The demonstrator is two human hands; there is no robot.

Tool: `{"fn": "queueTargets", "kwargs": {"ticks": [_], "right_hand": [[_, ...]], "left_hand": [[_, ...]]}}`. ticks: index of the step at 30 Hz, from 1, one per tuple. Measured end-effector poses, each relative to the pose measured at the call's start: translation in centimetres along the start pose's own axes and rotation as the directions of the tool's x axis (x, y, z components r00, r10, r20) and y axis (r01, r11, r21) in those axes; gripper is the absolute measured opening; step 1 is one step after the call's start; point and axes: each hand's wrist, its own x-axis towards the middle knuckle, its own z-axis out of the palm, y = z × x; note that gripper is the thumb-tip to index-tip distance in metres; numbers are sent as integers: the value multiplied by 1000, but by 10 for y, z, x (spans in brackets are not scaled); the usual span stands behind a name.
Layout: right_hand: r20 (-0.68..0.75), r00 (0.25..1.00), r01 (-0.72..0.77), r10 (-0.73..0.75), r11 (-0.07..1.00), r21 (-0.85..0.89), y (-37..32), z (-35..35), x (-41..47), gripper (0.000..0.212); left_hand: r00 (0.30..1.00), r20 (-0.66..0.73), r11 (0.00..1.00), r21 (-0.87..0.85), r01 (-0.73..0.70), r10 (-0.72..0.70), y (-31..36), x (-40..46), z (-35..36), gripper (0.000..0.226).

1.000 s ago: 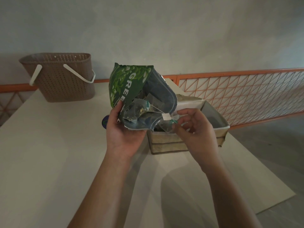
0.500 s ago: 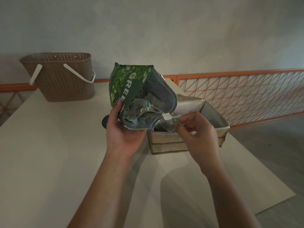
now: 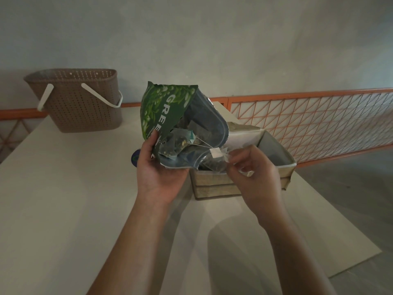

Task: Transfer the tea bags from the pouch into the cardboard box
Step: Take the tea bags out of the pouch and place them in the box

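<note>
My left hand (image 3: 156,169) grips the green tea pouch (image 3: 170,109) from below, its silver-lined mouth open toward me. Several clear tea bags (image 3: 176,145) lie inside the mouth, a string running from them to a white paper tag (image 3: 216,153). My right hand (image 3: 253,169) pinches a tea bag (image 3: 214,166) by its top corner, just beside the tag, so it hangs over the near left corner of the open cardboard box (image 3: 214,186). The box stands on the table right behind both hands.
A brown perforated basket (image 3: 80,101) with white handles stands at the table's (image 3: 63,199) far left. An orange mesh railing (image 3: 308,124) runs behind the box on the right. A dark round object (image 3: 134,159) peeks out behind my left hand. The table's edge falls away at the right.
My right hand has shifted slightly right and closed its fingertips on the tea bag near the tag. The pouch and my left hand have stayed in place.
</note>
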Motion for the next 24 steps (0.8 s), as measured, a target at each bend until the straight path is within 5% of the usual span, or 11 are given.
{"fn": "queueTargets", "kwargs": {"ticks": [24], "right_hand": [[-27, 999, -16, 17, 999, 36, -7, -7, -1, 21]], "left_hand": [[1000, -14, 1000, 23, 4, -3, 0, 0, -1, 58]]}}
